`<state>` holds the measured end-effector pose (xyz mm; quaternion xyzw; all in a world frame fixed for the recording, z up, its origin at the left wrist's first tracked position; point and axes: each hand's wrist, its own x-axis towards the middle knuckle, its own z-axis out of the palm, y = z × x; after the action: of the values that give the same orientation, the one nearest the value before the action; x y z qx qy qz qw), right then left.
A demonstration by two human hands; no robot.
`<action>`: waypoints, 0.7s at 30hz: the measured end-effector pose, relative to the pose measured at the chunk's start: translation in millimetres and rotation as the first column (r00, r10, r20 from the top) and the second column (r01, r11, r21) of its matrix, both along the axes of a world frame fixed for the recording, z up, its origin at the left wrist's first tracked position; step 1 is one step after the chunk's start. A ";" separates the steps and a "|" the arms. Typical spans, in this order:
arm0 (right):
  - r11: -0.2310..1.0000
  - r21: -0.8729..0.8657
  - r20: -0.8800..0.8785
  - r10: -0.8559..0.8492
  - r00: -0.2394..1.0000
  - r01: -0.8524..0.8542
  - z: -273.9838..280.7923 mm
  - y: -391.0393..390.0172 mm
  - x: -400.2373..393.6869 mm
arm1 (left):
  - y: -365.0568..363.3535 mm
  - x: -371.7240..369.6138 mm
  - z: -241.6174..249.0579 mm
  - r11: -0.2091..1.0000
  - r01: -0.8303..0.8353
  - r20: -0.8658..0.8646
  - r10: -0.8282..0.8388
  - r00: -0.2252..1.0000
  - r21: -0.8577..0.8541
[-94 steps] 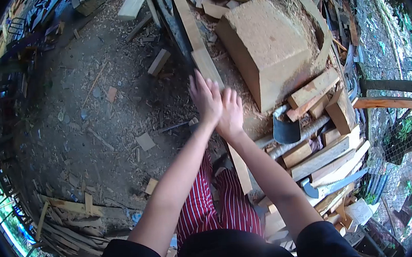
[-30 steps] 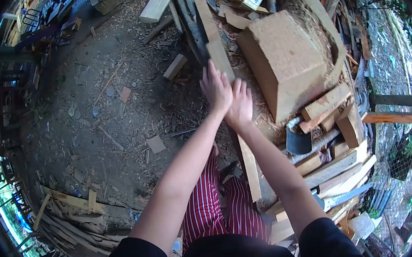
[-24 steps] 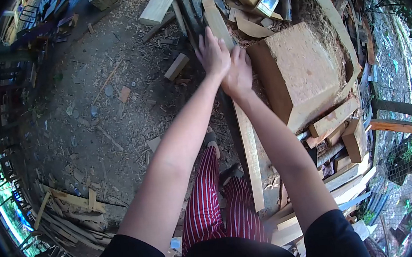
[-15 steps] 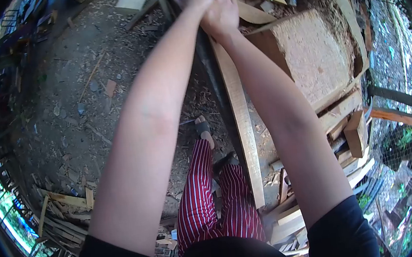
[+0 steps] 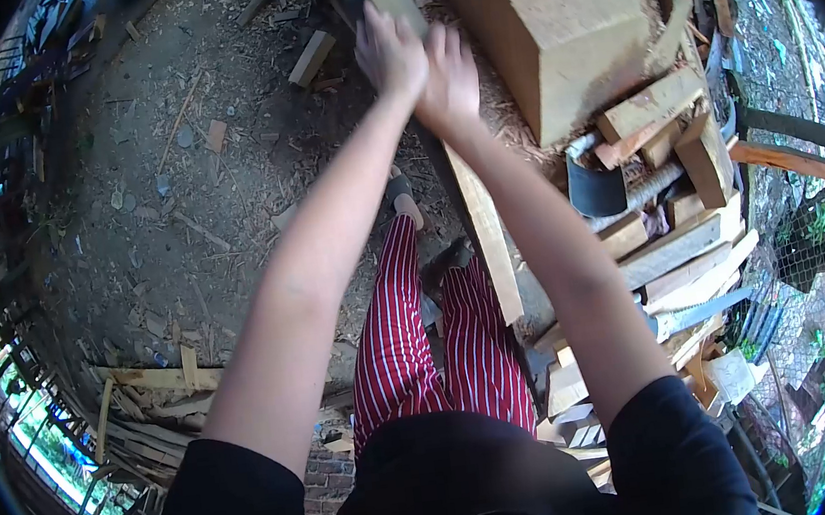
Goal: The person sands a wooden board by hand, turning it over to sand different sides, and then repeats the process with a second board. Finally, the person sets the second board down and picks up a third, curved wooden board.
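My left hand (image 5: 395, 58) and my right hand (image 5: 447, 78) are side by side over a long narrow wooden board (image 5: 488, 245), wrists close together. Both show fingers stretched forward and apart, somewhat blurred. If anything lies under the palms, it is hidden. The board runs from the top of the view down to beside my striped trousers (image 5: 395, 330), its pale edge facing up. Just right of my hands stands a big squared wood block (image 5: 575, 29). A short wood offcut (image 5: 312, 58) rests on the ground to the left.
Stacked offcuts (image 5: 669, 261) fill the right side, with a handsaw (image 5: 705, 311) lying on them and a dark curved blade-like piece (image 5: 595, 190) nearer the block. Wood shavings litter the dirt ground (image 5: 163, 183). A scrap pile (image 5: 148, 416) lies at lower left.
Both hands have come back along the board toward my body. The view has shifted, bringing the block higher and the handsaw into sight.
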<state>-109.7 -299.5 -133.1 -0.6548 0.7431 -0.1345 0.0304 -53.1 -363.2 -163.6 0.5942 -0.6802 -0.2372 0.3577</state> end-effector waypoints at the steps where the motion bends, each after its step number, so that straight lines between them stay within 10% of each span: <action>1: 0.999 0.051 0.027 -0.008 1.000 0.007 5.4 31.4 3.7 | 33.4 4.3 -1.2 1.000 0.010 -0.010 -0.010 1.000 0.009; 8: 0.935 0.352 0.038 -0.058 0.998 0.041 13.0 265.0 29.0 | 282.6 27.5 24.1 0.945 0.055 -0.235 0.023 0.972 0.322; 13: 0.924 0.377 0.063 -0.094 0.994 0.064 14.4 389.6 42.8 | 403.4 45.0 34.5 0.897 0.099 -0.067 -0.077 0.995 0.431; 21: 0.950 0.298 0.005 -0.100 0.995 0.094 11.1 311.2 26.4 | 326.7 22.9 30.5 0.926 0.094 -0.122 -0.053 0.991 0.366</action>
<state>-83.4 11.7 -122.0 -0.6041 0.7858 -0.0291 0.1294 -30.2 -36.5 -133.1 0.6111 -0.6243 -0.4069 0.2669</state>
